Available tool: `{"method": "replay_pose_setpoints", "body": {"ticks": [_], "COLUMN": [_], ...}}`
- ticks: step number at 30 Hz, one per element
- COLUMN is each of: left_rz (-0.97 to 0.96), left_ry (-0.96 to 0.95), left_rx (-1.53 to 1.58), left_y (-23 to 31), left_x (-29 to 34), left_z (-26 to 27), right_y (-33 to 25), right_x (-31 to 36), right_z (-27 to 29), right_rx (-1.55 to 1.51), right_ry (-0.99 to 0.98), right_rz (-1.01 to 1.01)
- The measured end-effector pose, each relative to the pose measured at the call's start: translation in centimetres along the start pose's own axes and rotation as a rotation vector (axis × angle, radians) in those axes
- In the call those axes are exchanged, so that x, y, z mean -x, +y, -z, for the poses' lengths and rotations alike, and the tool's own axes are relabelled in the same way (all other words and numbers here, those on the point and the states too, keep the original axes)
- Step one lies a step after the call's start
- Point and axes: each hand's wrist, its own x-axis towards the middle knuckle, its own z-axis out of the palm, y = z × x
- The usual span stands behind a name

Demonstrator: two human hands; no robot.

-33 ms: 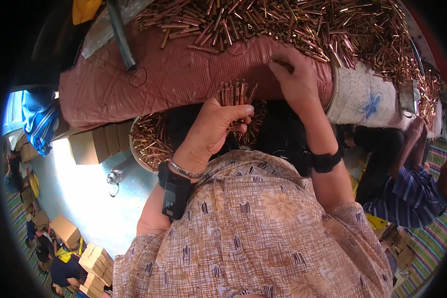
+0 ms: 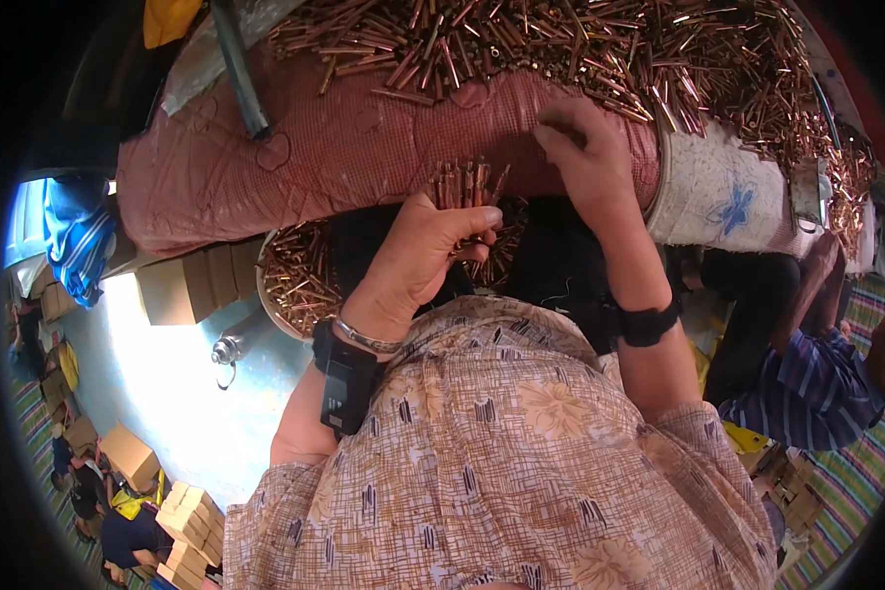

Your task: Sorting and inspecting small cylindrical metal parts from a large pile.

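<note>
My left hand (image 2: 418,251) is closed around an upright bundle of thin copper-coloured metal tubes (image 2: 459,185), their ends poking up above the thumb. To its right, over a red padded cloth roll (image 2: 334,147), is my right hand (image 2: 592,157). Its fingers are curled, with thumb and forefinger tips close together in a pinch; whatever may be between them is too small or hidden to make out. Beyond the roll lies a large heap of the same tubes (image 2: 521,44). More loose tubes fill a round container (image 2: 263,278) below the roll, partly hidden by my left arm.
A metal bar (image 2: 238,69) rests across the roll's left part. White cloth with a blue flower (image 2: 723,192) covers its right part. Another person in a striped shirt (image 2: 821,379) sits at the right. Cardboard boxes (image 2: 182,287) and stacked small cartons (image 2: 189,513) stand at the left.
My right hand has shifted very slightly to the right and toward me. The left hand and its bundle look the same.
</note>
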Motion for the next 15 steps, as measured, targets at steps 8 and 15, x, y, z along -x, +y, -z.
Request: {"method": "replay_pose_setpoints", "body": {"ticks": [8,15], "left_rz": [-0.023,-0.015], "left_ry": [-0.063,-0.074], "left_rx": [-0.033,-0.037], "left_y": [0.2,0.2], "left_x": [0.6,1.7], "left_z": [-0.6,-1.2], "right_y": [-0.2,0.3], "right_x": [3.1,4.5], "right_z": [1.0,1.5], "right_rx": [-0.885,-1.047], "right_ry": [-0.213,-0.285], "right_rz": [-0.321,-0.341]}}
